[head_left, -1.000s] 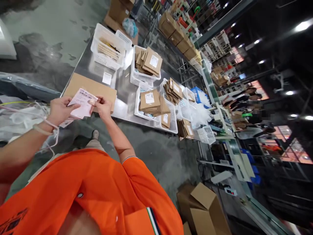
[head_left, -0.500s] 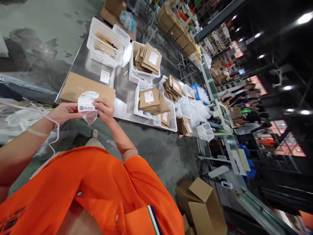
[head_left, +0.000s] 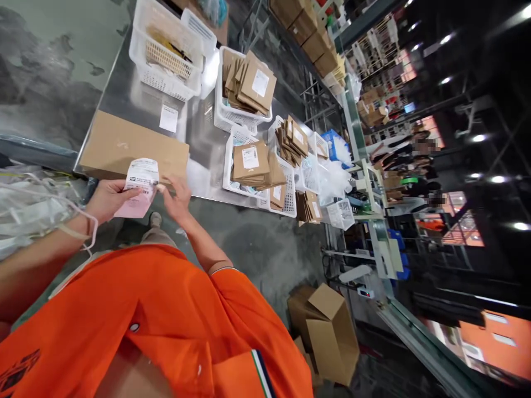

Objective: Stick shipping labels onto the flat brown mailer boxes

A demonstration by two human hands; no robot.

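My left hand [head_left: 108, 200] pinches a printed paper label sheet [head_left: 139, 185] by its left side, thumb on top. The sheet is white and printed above, pink below, and stands slightly curled. At its right edge my right hand [head_left: 177, 199] has thumb and fingertips together on the paper. Just behind the sheet, a flat brown cardboard box [head_left: 128, 141] lies at the near end of the steel table [head_left: 201, 132]. Past the box, a small white printed slip [head_left: 168, 118] lies on the metal.
A white basket [head_left: 166, 83] stands at the table's left end. Other white baskets [head_left: 244, 124] hold brown cardboard mailers [head_left: 259, 83] with white labels. An open carton [head_left: 332, 342] sits on the floor at right. Clear plastic wrap [head_left: 37, 215] is at left. People [head_left: 409, 152] are far off.
The sheet has turned and opened out, showing more of its pink lower part. My right hand has shifted from the sheet's face to its right edge. The view has moved slightly.
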